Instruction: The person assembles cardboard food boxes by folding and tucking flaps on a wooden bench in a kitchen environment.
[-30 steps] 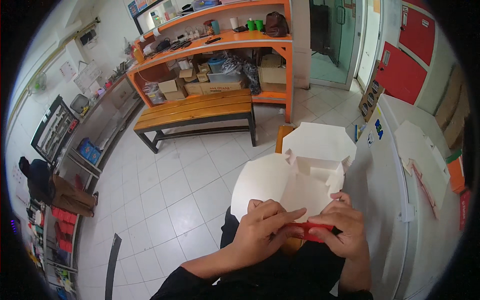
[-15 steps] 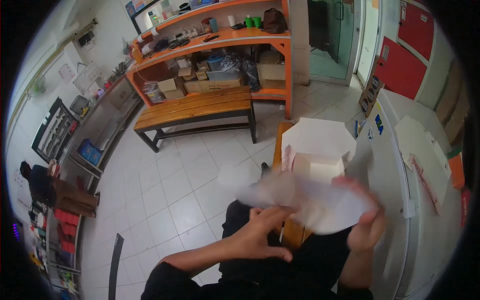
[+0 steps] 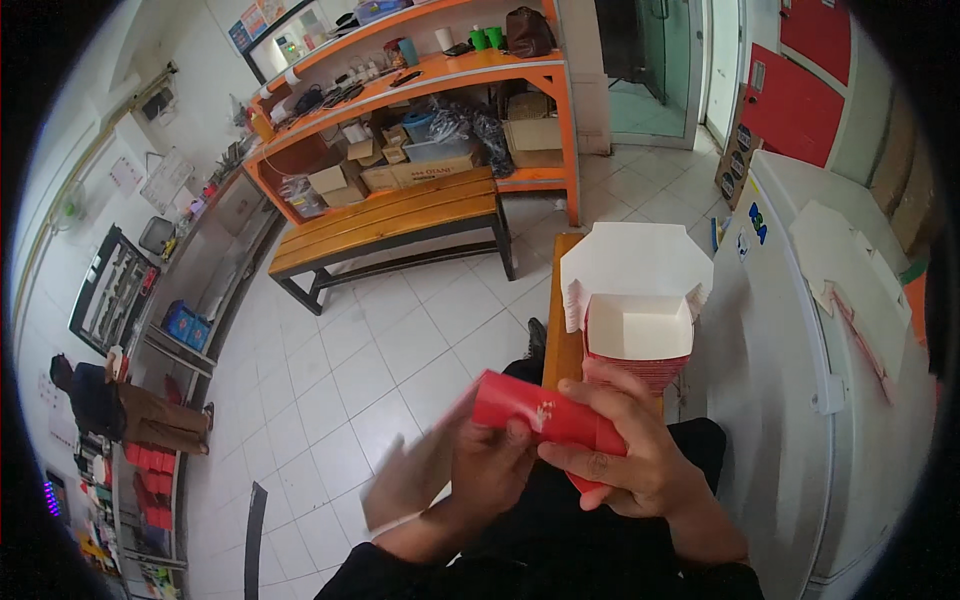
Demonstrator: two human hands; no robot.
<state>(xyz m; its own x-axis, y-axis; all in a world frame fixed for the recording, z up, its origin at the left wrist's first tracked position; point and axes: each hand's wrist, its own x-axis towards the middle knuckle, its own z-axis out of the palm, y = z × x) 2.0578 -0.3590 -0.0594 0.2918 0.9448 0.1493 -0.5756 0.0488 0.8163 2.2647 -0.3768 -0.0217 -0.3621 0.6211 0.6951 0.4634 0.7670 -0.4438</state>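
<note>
Between my two hands is a partly folded red paperboard food box (image 3: 515, 400), its red outer face turned up. A pale flap of it stretches to the lower left, blurred by motion. My left hand (image 3: 490, 468) pinches the box's near edge with thumb and fingers. My right hand (image 3: 635, 448) wraps over its right end, fingers spread along the red side. Just beyond my hands stands a stack of nested red boxes (image 3: 640, 372), the topmost one open with a white inside and its white lid (image 3: 637, 258) raised.
The stack rests on a wooden bench (image 3: 565, 350). To the right is a white chest freezer (image 3: 770, 330) with flat white box blanks (image 3: 850, 280) on top. Another wooden bench (image 3: 390, 232) stands before orange shelving (image 3: 570, 140). A person (image 3: 125, 405) works at the far left.
The paperboard has turned from its white side to its red side and is now bent into shape. My right hand has shifted left, closer to my left hand. The view has shifted slightly.
</note>
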